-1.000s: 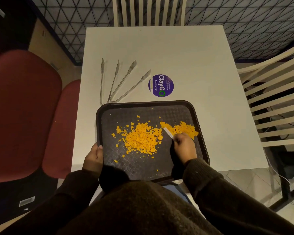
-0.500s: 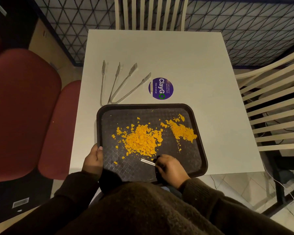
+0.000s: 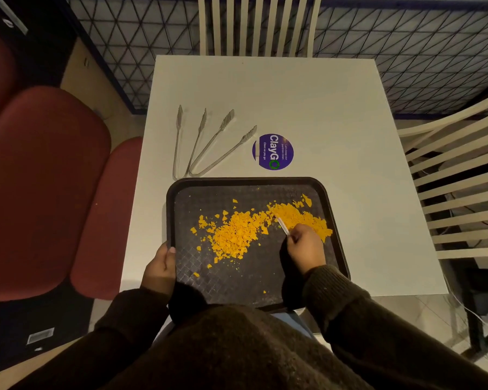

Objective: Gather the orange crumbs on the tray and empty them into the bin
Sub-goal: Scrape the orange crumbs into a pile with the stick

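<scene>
— While the right hand [image 3: 304, 243] is over the tray, which way do the orange crumbs [image 3: 254, 228] lie from it?

— Mostly to its left and slightly away from the person. They make a loose band whose long axis runs from the tray's near-left toward its far-right corner, with the hand at the right-hand end, touching the heap there. So the right hand is the nearer one; I'd judge the next sweep should drag leftward, along that band, into the thicker mound in the middle.

— What is it holding?

— A thin pale stick [image 3: 283, 226], pinched in curled fingers, its tip pointing up and left into the crumbs. I cannot tell what it is made of.

— And the left hand [image 3: 159, 267]?

— Wrapped round the tray's near-left rim, thumb on top, steadying it. The tray [image 3: 328, 198] is dark, rounded at the corners, with a raised lip and a quilted grid texture; its near edge overhangs the white worktop [image 3: 307, 94] toward the person's lap.

— The crumbs themselves?

— Flat, angular, brittle-looking flakes, with a few strays scattered toward the near edge.

— Anything else nearby?

— Two metal tongs [image 3: 206, 144] and a round purple sticker [image 3: 273, 152] beyond the tray. No bin is in view.
</scene>
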Available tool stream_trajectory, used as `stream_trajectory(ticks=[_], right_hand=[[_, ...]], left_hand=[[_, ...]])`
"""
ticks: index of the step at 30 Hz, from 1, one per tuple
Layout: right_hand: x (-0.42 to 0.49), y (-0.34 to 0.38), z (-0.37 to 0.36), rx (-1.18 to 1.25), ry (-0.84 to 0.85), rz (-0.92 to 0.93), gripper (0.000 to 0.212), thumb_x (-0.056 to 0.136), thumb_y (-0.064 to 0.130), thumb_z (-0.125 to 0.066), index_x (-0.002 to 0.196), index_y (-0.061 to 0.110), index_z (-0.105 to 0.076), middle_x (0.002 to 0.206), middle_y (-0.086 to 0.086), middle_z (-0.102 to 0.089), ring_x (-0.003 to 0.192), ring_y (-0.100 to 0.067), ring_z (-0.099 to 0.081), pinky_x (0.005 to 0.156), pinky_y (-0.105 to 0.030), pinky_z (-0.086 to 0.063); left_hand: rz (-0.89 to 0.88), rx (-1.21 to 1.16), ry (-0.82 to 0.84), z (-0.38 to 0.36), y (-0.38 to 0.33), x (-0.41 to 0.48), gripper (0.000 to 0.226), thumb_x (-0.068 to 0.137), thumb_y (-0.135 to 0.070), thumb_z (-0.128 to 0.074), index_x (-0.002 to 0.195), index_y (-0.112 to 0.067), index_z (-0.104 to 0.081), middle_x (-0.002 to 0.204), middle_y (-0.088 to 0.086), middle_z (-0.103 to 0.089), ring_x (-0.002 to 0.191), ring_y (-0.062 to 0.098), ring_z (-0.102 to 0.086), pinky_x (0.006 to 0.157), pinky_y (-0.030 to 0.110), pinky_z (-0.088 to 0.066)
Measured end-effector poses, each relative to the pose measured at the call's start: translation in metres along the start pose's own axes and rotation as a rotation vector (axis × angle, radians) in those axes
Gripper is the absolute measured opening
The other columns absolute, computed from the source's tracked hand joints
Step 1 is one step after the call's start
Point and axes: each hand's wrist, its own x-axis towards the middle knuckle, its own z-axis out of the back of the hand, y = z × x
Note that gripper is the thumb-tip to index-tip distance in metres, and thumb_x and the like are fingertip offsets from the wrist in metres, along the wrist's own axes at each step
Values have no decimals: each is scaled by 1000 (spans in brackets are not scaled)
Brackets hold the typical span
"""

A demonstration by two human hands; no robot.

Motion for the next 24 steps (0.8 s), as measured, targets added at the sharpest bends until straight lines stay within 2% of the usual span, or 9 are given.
stream_trajectory(ticks=[2,5,7,9,13,17,21,24], right_hand=[[-9,3,3,1,27,23,6,87,10,-56,87,10,-62,87,-5,-60,81,-21,-56,75,-30,-46],[-42,-1,8,-69,198,316,10,88,11,-57,93,9,-66,93,-3,-61,86,-17,-55,80,-26,-45],[-61,-10,8,-154,330,519,10,86,11,-59,90,8,-69,91,-8,-66,85,-22,-60,80,-34,-50],[-73,-18,6,-207,391,568,9,85,12,-60,88,10,-68,90,-8,-67,84,-24,-61,79,-38,-51],[-71,-20,2,-189,331,511,10,84,9,-58,90,9,-67,92,-8,-65,86,-24,-58,82,-37,-48],[-43,-15,4,-107,169,303,11,87,7,-57,90,5,-67,92,-9,-62,87,-22,-56,82,-31,-46],[-5,-13,10,-45,45,72,12,88,9,-56,87,6,-68,89,-6,-59,82,-19,-53,82,-32,-46],[17,-9,13,-64,10,43,15,89,11,-56,86,5,-69,89,-11,-62,79,-21,-54,76,-31,-46]], left_hand=[[5,-3,-5,0,0,0,37,98,-21,-29,122,1,-46,121,23,-57,116,39,-50,99,40,-37],[14,-6,-8,-1,3,2,41,98,-24,-28,127,-1,-44,128,23,-54,121,38,-48,105,45,-37],[28,-11,-6,-1,3,3,42,98,-25,-28,129,-2,-43,130,22,-53,123,38,-46,106,46,-36],[54,-28,3,-1,2,3,43,98,-27,-28,131,-4,-42,132,21,-52,124,38,-45,107,46,-35],[74,-37,13,0,3,3,46,98,-31,-28,134,-6,-39,135,20,-50,126,36,-43,108,48,-33],[72,-12,7,0,4,3,46,98,-30,-28,134,-5,-39,134,21,-50,126,37,-44,108,49,-34],[47,14,-10,-1,1,2,42,98,-24,-28,129,-1,-43,129,23,-53,122,39,-46,106,45,-35],[29,33,-28,-1,1,3,40,98,-21,-29,129,0,-43,130,23,-53,122,40,-45,105,43,-33]])
